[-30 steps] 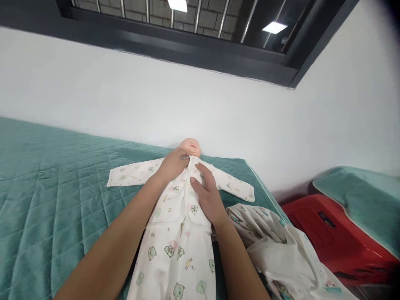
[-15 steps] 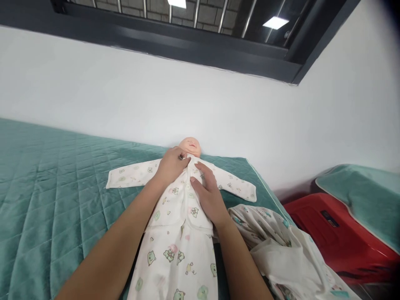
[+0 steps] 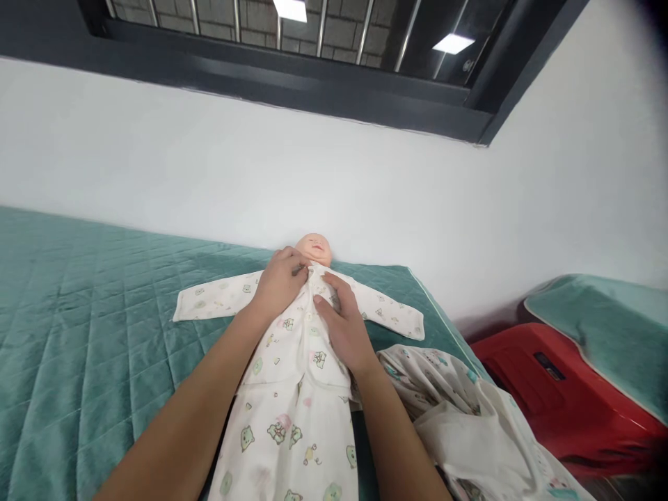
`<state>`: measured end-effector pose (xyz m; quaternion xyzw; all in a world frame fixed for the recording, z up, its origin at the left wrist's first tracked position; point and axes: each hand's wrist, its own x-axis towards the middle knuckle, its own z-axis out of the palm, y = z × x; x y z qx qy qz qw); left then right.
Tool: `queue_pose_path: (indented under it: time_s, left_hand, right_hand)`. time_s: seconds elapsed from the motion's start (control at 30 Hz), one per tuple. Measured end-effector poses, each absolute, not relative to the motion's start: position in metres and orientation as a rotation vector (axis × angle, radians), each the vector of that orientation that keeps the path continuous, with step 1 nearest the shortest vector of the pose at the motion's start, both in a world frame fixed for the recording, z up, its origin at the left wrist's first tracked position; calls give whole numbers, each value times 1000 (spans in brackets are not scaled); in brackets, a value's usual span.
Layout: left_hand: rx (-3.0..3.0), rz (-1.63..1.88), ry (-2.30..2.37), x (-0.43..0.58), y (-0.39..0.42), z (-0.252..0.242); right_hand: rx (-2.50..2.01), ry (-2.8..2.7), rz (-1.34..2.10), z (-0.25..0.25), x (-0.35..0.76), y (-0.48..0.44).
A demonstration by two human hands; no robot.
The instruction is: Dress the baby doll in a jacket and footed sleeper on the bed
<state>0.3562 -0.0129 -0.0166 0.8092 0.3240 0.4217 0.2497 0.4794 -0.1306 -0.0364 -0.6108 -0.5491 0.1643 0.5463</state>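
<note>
A baby doll [image 3: 314,247] lies on its back with its head by the wall, dressed in a white baby shirt [image 3: 292,348] printed with small green animals. The shirt's sleeves stretch out to both sides. White printed trousers [image 3: 284,445] cover the legs below. At the collar my left hand [image 3: 282,282] is closed, its curled fingers on the front edge of the shirt. My right hand [image 3: 344,323] rests on the other side of the chest, thumb and fingers spread on the cloth.
A green quilted cover [image 3: 94,334] lies under the doll. Crumpled white printed cloth [image 3: 464,417] is heaped at its right. Beyond the cover's right edge stands a red plastic stool or chair [image 3: 547,390], with green cloth [image 3: 605,334] beside it. A white wall [image 3: 234,160] and a barred window rise behind.
The view has shifted slightly, so everything sits a little lower and further left. Both hands stay at the shirt front; the left fingers have moved very slightly at the collar.
</note>
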Motion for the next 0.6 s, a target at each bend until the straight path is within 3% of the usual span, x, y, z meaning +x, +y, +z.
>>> queue_pose_path:
  time_s: [0.6]
  left_hand:
    - [2283, 1133, 1074, 357, -17, -16]
  right_hand:
    - [-1707, -1508, 231, 0, 489, -67]
